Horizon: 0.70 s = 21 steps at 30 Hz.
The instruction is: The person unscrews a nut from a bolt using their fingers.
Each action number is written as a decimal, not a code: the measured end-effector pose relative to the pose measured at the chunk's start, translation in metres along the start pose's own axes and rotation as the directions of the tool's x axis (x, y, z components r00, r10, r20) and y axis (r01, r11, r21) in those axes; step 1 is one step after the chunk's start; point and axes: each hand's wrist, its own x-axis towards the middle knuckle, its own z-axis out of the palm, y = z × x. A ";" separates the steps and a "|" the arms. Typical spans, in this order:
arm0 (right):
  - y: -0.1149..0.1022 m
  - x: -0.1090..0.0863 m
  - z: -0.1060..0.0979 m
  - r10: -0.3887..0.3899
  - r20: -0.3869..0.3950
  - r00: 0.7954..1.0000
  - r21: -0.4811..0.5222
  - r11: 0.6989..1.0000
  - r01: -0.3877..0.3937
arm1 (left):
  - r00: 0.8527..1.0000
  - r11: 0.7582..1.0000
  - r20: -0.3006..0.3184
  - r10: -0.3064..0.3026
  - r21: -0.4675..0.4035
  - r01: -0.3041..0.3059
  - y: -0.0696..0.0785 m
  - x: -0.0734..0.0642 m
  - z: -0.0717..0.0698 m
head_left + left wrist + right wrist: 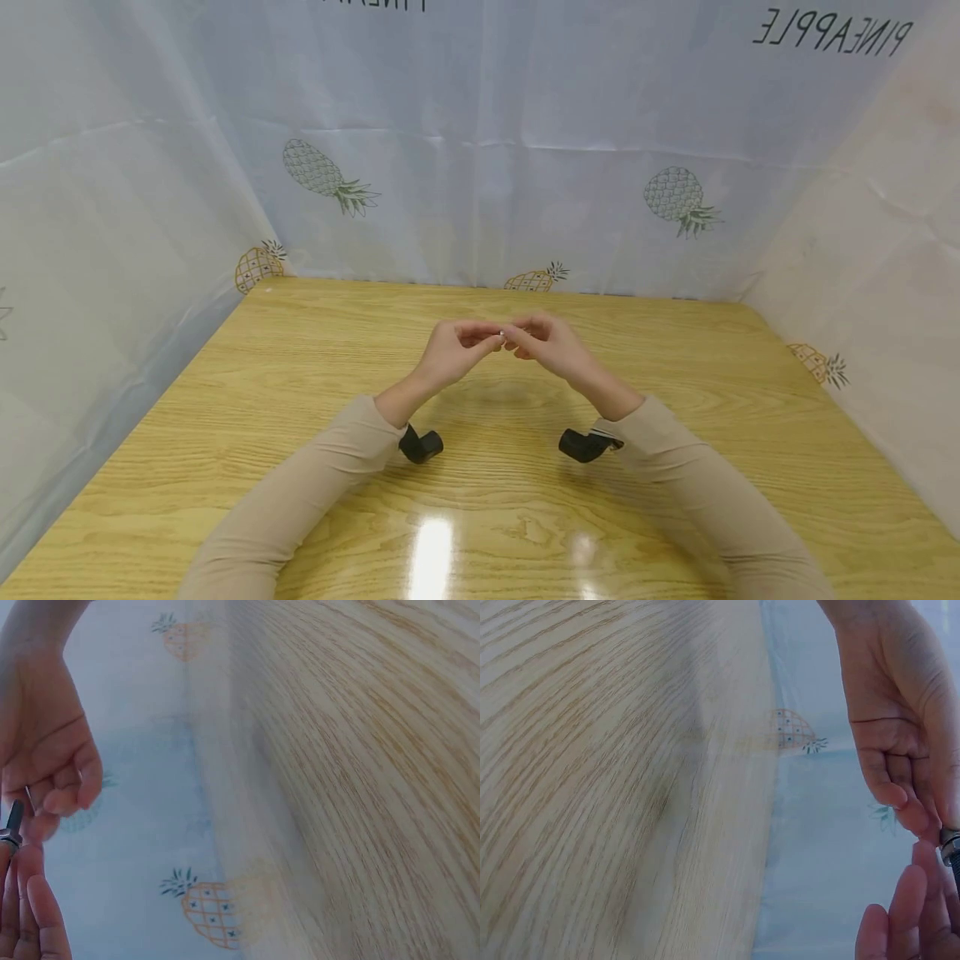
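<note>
Both hands meet over the middle of the table, with a small metal bolt (502, 333) between their fingertips. My left hand (450, 350) pinches its thicker end, where a hex-shaped collar (10, 838) shows. The dark threaded shank (956, 868) points toward my right hand (551, 343), whose thumb and fingers pinch that end. In the left wrist view the right hand (49, 742) appears at the top, its outer fingers curled. In the right wrist view the left hand (900, 720) appears likewise. Fingers and the frame edges hide part of the bolt.
A wood-grain table (480, 500) lies below the hands. Pale cloth (480, 208) printed with pineapples stands around its back and sides. Black wrist cameras (422, 447) hang inward from both forearms.
</note>
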 end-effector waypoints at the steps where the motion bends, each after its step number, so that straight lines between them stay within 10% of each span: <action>1: 0.000 0.000 0.001 0.006 0.000 1.000 -0.001 1.000 -0.006 | 1.000 1.000 0.001 0.004 0.002 -0.004 0.000 0.000 0.000; 21: 0.001 0.001 0.002 -0.049 -0.047 0.998 -0.008 0.999 0.048 | 0.999 1.000 -0.051 -0.006 0.018 0.006 -0.001 -0.001 -0.001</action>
